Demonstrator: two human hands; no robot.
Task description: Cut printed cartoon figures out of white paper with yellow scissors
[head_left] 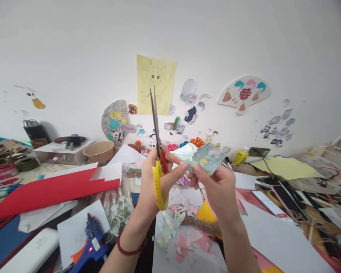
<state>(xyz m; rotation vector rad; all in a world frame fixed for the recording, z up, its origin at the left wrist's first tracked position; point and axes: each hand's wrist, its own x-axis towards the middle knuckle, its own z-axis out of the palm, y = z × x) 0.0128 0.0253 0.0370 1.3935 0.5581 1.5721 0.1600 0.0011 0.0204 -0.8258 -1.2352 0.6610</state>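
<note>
My left hand (156, 172) has a pair of scissors (158, 182) with yellow and red handles hooked in it, blades pointing up and slightly parted. Its thumb also pinches the near edge of a pale green-blue piece of paper (206, 159) with a yellowish patch. On the right side, my right hand (213, 185) grips the same paper between thumb and fingers. The scissor blades stand apart from the paper. Below both hands, pink and pale green paper scraps (187, 242) lie on a white sheet, beside a brown woven twig ring (200, 223).
A blue hot glue gun (92, 252) with a lit red light lies at the lower left, near a white box-like case (35, 252). Red paper (59, 185) spreads across the left. Phones (290, 203) and cables crowd the right. The wall (74, 57) rises behind the table.
</note>
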